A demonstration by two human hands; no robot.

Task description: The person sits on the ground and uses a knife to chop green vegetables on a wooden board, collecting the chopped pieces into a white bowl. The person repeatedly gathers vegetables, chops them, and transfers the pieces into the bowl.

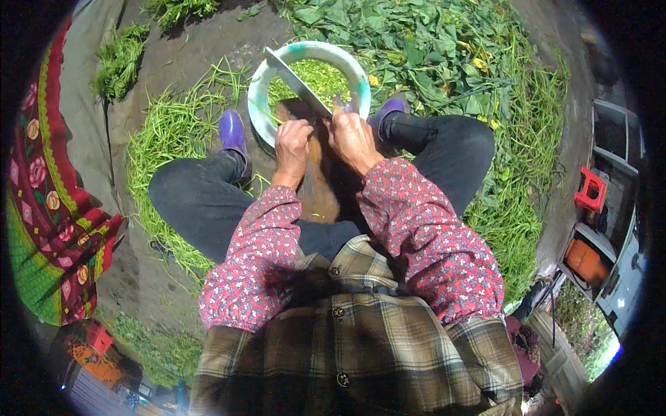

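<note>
My right hand (350,139) is closed round the handle of a large knife (298,84), whose blade slants up to the left across a white and blue-green basin (258,100). My left hand (292,149) is closed on a few thin green stems (276,119) at the near end of the basin, just left of the knife handle; its fingertips are partly hidden. A worn wooden board (319,194) runs from between my legs into the basin under both hands. Chopped green pieces (316,69) lie inside the basin beyond the board.
Loose green stems (173,125) and leafy vines (416,48) surround my bent legs and purple boots (232,132). Green bundles (118,62) lie at upper left, a flowered red cloth (52,208) at left. A red plastic stool (590,191) and assorted clutter stand at right.
</note>
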